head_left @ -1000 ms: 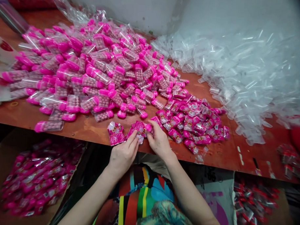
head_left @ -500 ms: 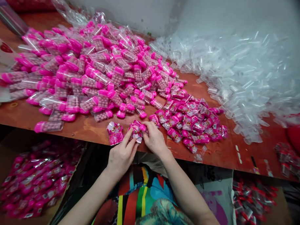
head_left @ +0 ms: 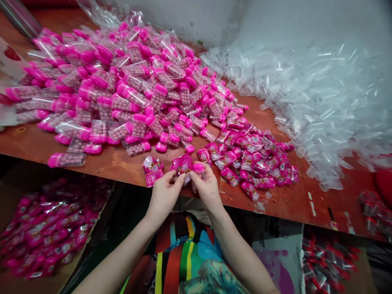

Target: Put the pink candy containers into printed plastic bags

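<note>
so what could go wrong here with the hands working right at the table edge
1. Both the left hand and right hand hold the pink label and a capped box right at the table edge; a slip could drop them to the floor.
2. The spare label lies at that edge and could get knocked off.
3. The heap of pink boxes slopes toward the hands and may slide.

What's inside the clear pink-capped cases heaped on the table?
The pink-capped cases hold rows of small pinkish round candies, seen through the clear walls. Cases deeper in the heap are covered by those on top.
</note>
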The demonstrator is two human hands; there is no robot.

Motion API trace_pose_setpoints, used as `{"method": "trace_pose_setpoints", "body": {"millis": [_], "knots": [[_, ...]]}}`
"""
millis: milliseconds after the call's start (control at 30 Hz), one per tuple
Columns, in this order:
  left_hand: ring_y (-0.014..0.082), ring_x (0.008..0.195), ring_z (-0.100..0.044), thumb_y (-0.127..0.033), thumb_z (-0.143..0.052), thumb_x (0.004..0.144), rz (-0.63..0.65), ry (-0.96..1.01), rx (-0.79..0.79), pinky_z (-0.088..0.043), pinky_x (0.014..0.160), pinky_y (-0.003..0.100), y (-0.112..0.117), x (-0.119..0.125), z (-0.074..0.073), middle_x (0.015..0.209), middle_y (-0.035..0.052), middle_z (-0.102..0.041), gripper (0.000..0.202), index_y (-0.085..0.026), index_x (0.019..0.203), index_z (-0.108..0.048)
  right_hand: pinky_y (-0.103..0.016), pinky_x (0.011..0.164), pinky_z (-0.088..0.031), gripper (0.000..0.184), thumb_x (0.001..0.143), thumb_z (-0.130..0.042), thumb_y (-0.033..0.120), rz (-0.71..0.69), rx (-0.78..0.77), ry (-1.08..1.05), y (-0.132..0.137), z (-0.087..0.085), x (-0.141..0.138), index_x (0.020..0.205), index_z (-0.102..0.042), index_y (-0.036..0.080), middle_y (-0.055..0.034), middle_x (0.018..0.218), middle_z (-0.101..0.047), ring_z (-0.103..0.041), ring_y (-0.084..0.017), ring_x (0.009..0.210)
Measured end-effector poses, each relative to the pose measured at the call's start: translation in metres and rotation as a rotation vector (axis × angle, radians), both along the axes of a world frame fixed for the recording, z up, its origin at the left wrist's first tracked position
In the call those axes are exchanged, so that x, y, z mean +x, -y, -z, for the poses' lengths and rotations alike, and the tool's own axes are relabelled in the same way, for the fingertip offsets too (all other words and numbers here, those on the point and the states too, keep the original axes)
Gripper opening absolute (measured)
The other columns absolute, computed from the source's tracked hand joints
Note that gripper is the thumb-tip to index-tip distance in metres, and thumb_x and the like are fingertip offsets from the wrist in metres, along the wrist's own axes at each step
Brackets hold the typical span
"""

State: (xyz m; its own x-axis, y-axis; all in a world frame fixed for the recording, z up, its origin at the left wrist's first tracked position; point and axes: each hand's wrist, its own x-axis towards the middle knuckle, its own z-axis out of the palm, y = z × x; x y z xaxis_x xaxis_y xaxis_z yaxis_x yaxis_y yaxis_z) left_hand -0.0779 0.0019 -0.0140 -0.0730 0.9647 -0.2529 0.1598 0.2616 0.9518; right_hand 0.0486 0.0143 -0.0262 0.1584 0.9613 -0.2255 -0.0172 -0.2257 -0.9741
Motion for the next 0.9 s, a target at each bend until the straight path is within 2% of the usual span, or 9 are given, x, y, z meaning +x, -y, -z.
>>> {"method": "trace_pose_setpoints", "body": {"millis": [67,133,267,333,433,567,667,767,900], "knots": [[0.0118,0.047,-0.054,-0.045,-0.058,0.082,-0.035,0.093,-0.095,-0.041,0.044,0.021,-0.005,0.001,0.001,0.054,-0.0006,-0.060,0.032,-0.018,0.064,-0.058,-0.020,0.044,-0.044,0.032,0.078,-0.064,0.032,-0.021,-0.031,-0.020,0.000,0.001,0.000,0.106,-0.055,0.021,0.0062,0.065,-0.051,-0.047,-0.009,0.047],[0.0091,0.037,-0.044,-0.044,-0.059,0.080,-0.073,0.141,-0.166,-0.032,0.037,0.020,-0.008,0.002,0.001,0.045,-0.0036,-0.052,0.033,-0.019,0.060,-0.053,-0.019,0.040,-0.040,0.034,0.077,-0.064,0.032,-0.038,-0.048,-0.035,-0.001,0.001,0.001,0.108,-0.054,0.021,0.0081,0.062,-0.047,-0.042,-0.008,0.043],[0.0072,0.029,-0.032,-0.043,-0.063,0.076,-0.120,0.134,-0.203,-0.021,0.031,0.021,-0.008,0.001,-0.006,0.039,-0.0072,-0.046,0.029,-0.020,0.060,-0.053,-0.021,0.053,-0.048,0.031,0.075,-0.063,0.028,-0.019,0.018,0.081,-0.007,0.002,0.001,0.105,-0.056,0.020,0.0040,0.073,-0.055,-0.051,-0.010,0.056],[0.0074,0.028,-0.031,-0.042,-0.064,0.076,-0.106,0.064,-0.197,-0.019,0.031,0.021,-0.007,-0.001,-0.009,0.036,-0.0074,-0.044,0.030,-0.020,0.059,-0.054,-0.023,0.061,-0.050,0.028,0.076,-0.061,0.025,-0.025,0.061,0.191,-0.008,0.002,0.000,0.104,-0.057,0.020,0.0016,0.079,-0.059,-0.056,-0.012,0.064],[0.0078,0.027,-0.033,-0.042,-0.061,0.078,-0.066,-0.015,-0.190,-0.020,0.030,0.021,-0.005,-0.006,-0.011,0.034,-0.0069,-0.042,0.033,-0.020,0.055,-0.055,-0.025,0.063,-0.050,0.026,0.081,-0.054,0.022,-0.096,0.101,0.363,-0.007,0.001,-0.005,0.106,-0.058,0.021,-0.0007,0.084,-0.064,-0.059,-0.015,0.069],[0.0080,0.027,-0.037,-0.042,-0.055,0.082,-0.031,-0.013,-0.186,-0.025,0.031,0.021,-0.002,-0.009,-0.009,0.041,-0.0053,-0.050,0.033,-0.019,0.059,-0.058,-0.031,0.069,-0.050,0.031,0.083,-0.050,0.018,-0.189,0.122,0.669,-0.003,-0.004,-0.008,0.112,-0.057,0.023,-0.0037,0.091,-0.068,-0.065,-0.020,0.077],[0.0080,0.028,-0.039,-0.041,-0.056,0.081,-0.036,-0.021,-0.186,-0.027,0.032,0.021,-0.001,-0.008,-0.010,0.046,-0.0041,-0.056,0.028,-0.018,0.065,-0.061,-0.033,0.067,-0.049,0.032,0.084,-0.052,0.021,-0.259,0.081,0.841,-0.001,-0.008,-0.003,0.115,-0.057,0.024,-0.0049,0.086,-0.069,-0.067,-0.024,0.076],[0.0083,0.028,-0.039,-0.042,-0.058,0.080,-0.063,-0.036,-0.182,-0.027,0.031,0.021,-0.002,-0.007,-0.013,0.047,-0.0038,-0.057,0.027,-0.018,0.069,-0.061,-0.032,0.064,-0.049,0.029,0.086,-0.053,0.026,-0.218,0.074,0.807,-0.001,-0.010,0.005,0.114,-0.057,0.023,-0.0045,0.083,-0.069,-0.067,-0.023,0.072],[0.0091,0.028,-0.042,-0.043,-0.059,0.080,-0.084,-0.109,-0.148,-0.028,0.032,0.021,-0.004,-0.005,-0.011,0.049,-0.0036,-0.058,0.026,-0.018,0.071,-0.060,-0.028,0.065,-0.051,0.028,0.088,-0.053,0.028,-0.080,0.221,0.608,0.004,-0.011,0.009,0.115,-0.056,0.021,-0.0057,0.093,-0.069,-0.066,-0.018,0.072]]}}
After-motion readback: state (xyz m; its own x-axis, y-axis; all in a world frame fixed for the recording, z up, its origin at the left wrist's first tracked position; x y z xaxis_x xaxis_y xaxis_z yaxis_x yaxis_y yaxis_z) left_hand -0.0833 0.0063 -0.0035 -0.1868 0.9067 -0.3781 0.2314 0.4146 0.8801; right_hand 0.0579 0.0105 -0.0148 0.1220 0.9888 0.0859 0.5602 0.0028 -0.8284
